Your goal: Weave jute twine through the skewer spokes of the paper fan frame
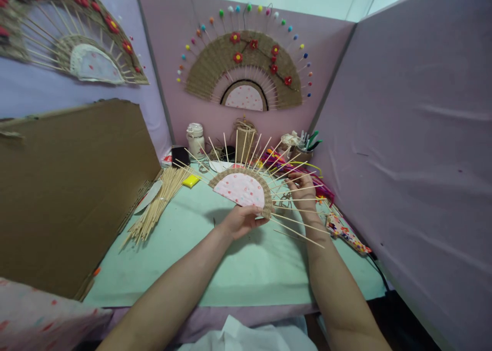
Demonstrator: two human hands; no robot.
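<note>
Holds the fan point(240, 188) just above the bench point(184, 274), mid-scene, with the left hand point(244, 221). Pinches the near right end of the woven rim point(268, 197), thumb on top and fingers beneath, probably to steady the half-round without crowding the sticks point(300, 223). Points the straight edge near and left, so presents many sticks toward the far right, within easy reach of the right hand point(303, 189). Has that hand among the sticks, fingers bent; cannot tell whether pinching a strand or nothing. Includes a loop of cord point(284, 201) near it, too fine to trace.

On the right, has a flowered tool point(348, 233), likely placed there to suit the right hand. On the left, has spare sticks point(157, 202) bundled lengthwise, presumably for easy picking, with a yellow packet point(191, 181) just beside the far end and upright cardboard point(77, 187) farther left.

Farther off, lines up a jar point(196, 142), a cup point(243, 147) and a pen pot point(302, 155) along the back panel point(169, 33), apparently to spare working room. Beyond, carries a flowered wall fan point(219, 59), fixed flat and high, perhaps for ready viewing.
</note>
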